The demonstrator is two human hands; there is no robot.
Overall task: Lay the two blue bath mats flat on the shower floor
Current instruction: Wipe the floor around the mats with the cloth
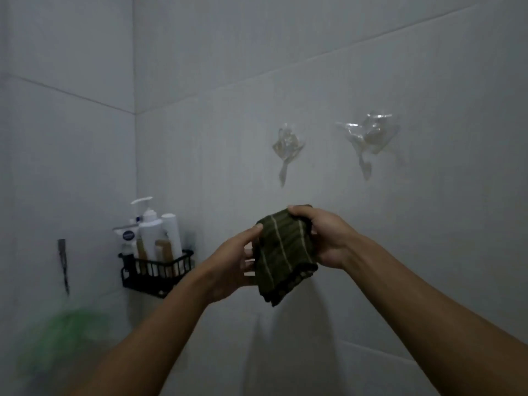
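No blue bath mat and no shower floor show in the head view. Both my hands are raised in front of a white tiled wall and hold a small dark green cloth (285, 252) with thin pale stripes. My right hand (320, 238) grips its upper right corner, fingers curled over the top edge. My left hand (234, 261) holds its left edge, thumb on the front and fingers behind. The cloth hangs folded and bunched between them.
Two clear plastic wall hooks (287, 150) (368, 138) are stuck on the wall above the cloth. A black wire caddy (155, 271) with several bottles sits in the corner at the left. A green blurred mesh sponge (68, 335) hangs at lower left below a metal hook (63, 261).
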